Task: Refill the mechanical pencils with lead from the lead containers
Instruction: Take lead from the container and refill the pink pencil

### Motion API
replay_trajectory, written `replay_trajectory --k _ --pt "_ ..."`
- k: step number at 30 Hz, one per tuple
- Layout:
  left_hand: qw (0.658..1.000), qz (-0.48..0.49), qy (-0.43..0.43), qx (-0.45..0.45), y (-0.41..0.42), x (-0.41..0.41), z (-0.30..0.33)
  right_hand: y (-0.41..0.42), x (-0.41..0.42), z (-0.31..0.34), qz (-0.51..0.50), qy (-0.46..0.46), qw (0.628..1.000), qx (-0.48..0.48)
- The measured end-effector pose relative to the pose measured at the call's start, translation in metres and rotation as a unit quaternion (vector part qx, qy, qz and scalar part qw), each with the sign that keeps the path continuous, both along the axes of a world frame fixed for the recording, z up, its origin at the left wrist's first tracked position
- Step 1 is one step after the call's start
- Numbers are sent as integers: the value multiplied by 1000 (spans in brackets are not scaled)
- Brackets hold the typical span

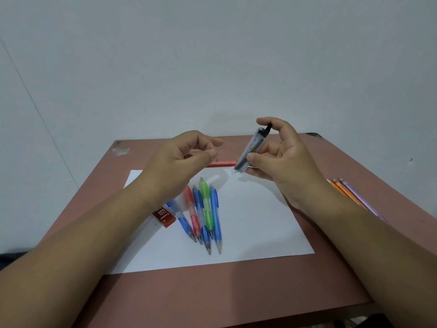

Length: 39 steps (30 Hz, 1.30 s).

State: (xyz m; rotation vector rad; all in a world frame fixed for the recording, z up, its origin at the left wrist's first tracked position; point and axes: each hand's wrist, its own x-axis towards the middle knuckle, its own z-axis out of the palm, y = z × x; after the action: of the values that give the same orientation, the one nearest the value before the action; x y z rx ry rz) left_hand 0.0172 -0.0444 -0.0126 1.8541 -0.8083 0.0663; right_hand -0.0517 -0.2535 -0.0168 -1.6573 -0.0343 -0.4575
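A: What are the right hand's fingers [254, 158] doing?

B: Thumb and curled fingers pinch a slim clear plastic lead container [250, 150] with dark leads inside and a black cap on top. It is tilted, cap end up and away, bottom end hanging above the far edge of the white sheet of paper [255, 223].

A: And the left hand [179, 159]?

B: Its thumb and forefinger are pressed together as if pinching something. Whether anything is between them, I cannot tell. The other fingers are curled loosely. It hovers above the paper's far left part, apart from the right hand [281, 157].

A: Where are the pencils?

B: Five translucent plastic mechanical pencils [203, 214], three blue, one red, one green, lie fanned on the paper's left half, tips toward the person. A red pencil-like stick [221, 164] lies just beyond the paper's far edge, partly hidden by both hands.

A: Anything else?

B: A dark red flat lead container [164, 217] with white lettering rests on the paper left of the fan, partly under the left forearm. Orange and lilac wooden pencils [347, 192] lie on the reddish-brown desk [212, 297], right of the paper.
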Motion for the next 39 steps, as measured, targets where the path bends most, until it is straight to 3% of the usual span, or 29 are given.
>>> replay_trajectory --k 6,17,21,24,30,39 --pt "1000 -1 0 -4 0 0 0 -2 -1 -3 -15 13 997 -77" --pt "1000 11 3 -16 0 2 -1 0 -2 0 -25 19 994 -102" --pt "999 18 9 -31 2 3 0 -3 -3 -2 29 91 979 -181" --pt "999 44 4 -30 2 5 0 -6 -4 -2 64 123 974 -182" --pt "996 76 -21 33 4 6 0 -10 -7 -1 60 131 922 -360" --pt "987 71 -100 101 1 5 0 -16 -2 -9 -93 -39 929 -356"
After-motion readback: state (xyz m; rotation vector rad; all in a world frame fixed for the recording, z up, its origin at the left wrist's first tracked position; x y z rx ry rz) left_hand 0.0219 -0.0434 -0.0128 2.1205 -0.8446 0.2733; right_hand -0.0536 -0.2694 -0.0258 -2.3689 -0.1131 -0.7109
